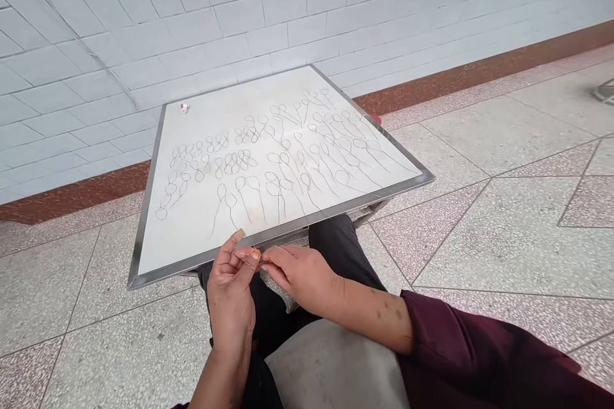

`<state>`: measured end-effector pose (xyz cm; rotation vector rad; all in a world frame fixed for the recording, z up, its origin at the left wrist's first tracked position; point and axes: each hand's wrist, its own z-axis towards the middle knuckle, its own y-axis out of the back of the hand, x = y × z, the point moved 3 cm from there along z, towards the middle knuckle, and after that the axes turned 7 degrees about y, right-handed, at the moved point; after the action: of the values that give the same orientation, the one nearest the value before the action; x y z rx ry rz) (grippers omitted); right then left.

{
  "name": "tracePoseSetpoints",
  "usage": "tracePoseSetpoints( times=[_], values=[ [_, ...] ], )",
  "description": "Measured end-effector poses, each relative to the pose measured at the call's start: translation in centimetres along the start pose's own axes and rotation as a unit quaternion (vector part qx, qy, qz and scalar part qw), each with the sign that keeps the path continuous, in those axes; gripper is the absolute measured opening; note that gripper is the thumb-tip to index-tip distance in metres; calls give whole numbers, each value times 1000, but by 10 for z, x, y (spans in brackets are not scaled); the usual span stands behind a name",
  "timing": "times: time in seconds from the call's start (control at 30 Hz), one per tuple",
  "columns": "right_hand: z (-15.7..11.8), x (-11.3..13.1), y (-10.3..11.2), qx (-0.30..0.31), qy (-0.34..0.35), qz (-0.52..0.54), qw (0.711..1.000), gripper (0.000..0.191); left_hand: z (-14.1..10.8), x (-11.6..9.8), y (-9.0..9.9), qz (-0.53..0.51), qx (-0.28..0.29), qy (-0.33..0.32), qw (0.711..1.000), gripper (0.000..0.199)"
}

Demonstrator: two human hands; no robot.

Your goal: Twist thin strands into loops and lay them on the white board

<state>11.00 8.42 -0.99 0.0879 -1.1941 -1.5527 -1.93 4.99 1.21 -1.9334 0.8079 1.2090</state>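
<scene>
Head view: nearest, over the lap, the left hand [230,297] and right hand [309,275] meet just in front of the bench's near edge. Thumb and forefinger of each are pinched together, apparently on one thin wire [262,261], of which only a sliver shows between the fingertips; the left hand's other fingers stand partly raised, one tipped with a tan wrap [238,235].

The wire should be very light, springy yet easily bent, hard to feel and liable to kink; a fingertip pinch close to the bend seems the best hold, since a grip far out on a loose end would let it swivel. What shows of it is dark and hair-thin; its shape in the fingers cannot be made out.

Beyond, on the white, metal-edged bench [153,255], lie similar dark pieces: long-tailed loops [231,202] across the near edge and right side, and figure-eight pieces [219,168] in rows at left. Near the far left corner sits a small red-and-white object [185,108], and behind everything rises a white tiled wall [288,19].
</scene>
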Motion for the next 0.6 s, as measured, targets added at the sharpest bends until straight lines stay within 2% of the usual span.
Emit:
tracePoseSetpoints(
  times=[0.23, 0.4, 0.5, 0.57, 0.6],
  values=[
    [-3, 3, 0, -36, 47, -97, 994, 18, 1, 5, -1, 0, 1, 4, 1000, 59],
    [-8, 10, -5, 3, 119, -106, 987, 17, 1, 12, 0, -12, -8, 14, 1000, 54],
    [-8, 9, -6, 12, 66, -52, 996, 17, 1, 13, 0, -17, -6, 19, 1000, 52],
    [-7, 5, -3, -1, -17, 56, 998, 15, 0, 10, -1, -23, 3, 22, 1000, 52],
    [-6, 3, -2, -7, -60, 137, 989, 14, -1, 8, -1, -23, 7, 23, 999, 52]
  ],
)
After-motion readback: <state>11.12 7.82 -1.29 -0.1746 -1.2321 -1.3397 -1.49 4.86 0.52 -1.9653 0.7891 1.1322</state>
